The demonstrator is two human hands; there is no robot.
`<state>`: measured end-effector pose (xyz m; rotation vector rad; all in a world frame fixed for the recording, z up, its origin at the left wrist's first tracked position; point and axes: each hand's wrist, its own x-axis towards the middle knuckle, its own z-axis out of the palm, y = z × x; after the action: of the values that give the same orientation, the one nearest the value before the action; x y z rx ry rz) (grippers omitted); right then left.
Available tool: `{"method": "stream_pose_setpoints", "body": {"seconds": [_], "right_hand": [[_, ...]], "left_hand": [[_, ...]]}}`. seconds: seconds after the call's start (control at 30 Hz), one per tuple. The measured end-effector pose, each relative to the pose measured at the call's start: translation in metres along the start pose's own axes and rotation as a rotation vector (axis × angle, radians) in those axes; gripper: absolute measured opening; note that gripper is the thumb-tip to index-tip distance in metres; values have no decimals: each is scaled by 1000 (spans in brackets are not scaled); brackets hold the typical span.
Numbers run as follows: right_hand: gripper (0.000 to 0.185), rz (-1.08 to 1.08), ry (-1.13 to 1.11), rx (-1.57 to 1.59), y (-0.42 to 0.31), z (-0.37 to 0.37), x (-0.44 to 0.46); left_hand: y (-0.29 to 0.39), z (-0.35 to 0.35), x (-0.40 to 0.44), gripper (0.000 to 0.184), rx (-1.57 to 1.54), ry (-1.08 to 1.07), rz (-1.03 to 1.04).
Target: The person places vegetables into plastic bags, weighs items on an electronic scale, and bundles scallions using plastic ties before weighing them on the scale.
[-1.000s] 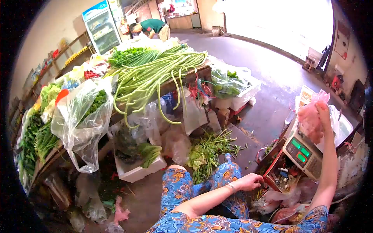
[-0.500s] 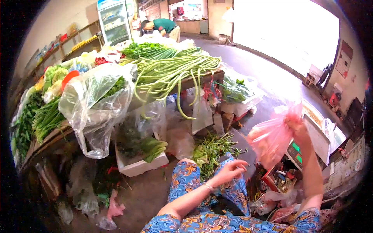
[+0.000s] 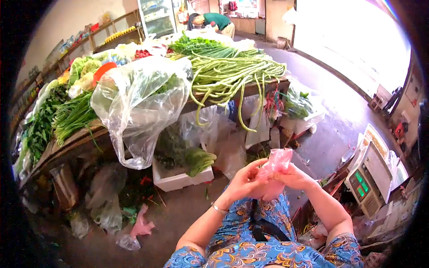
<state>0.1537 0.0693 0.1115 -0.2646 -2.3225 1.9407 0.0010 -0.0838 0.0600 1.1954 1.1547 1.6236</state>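
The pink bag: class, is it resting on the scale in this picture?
No, the left hand and the right hand hold the pink bag between them, apart from the scale.

A translucent pink plastic bag (image 3: 276, 166) is seen above clothing (image 3: 223, 257) patterned with orange, yellow and white swirls on bright blue. The long beans (image 3: 234, 73) are coloured light green, the foam box (image 3: 183, 182) white. The scale display (image 3: 359, 177) is lit vivid green; a distant shirt (image 3: 218, 20) is coloured dark green.

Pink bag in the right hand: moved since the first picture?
Yes: the pink bag went leftward, away from the scale, toward the left hand.
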Motion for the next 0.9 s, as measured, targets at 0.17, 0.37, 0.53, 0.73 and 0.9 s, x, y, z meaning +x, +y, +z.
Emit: {"method": "stream_pose_setpoints", "body": {"seconds": [0.17, 0.37, 0.53, 0.73, 0.9], "right_hand": [[15, 62, 170, 114, 25, 2, 5], [18, -77, 285, 341, 1, 2, 2], [20, -149, 290, 413, -7, 5, -4], [19, -198, 364, 165, -21, 11, -8], [18, -280, 479, 107, -37, 0, -19]], "left_hand": [[4, -21, -34, 13, -17, 223, -174], [26, -27, -40, 8, -119, 373, 70], [35, -12, -35, 37, -198, 321, 3], [42, -3, -39, 50, 378, 50, 47], [56, -22, -65, 27, 524, -140, -171]]}}
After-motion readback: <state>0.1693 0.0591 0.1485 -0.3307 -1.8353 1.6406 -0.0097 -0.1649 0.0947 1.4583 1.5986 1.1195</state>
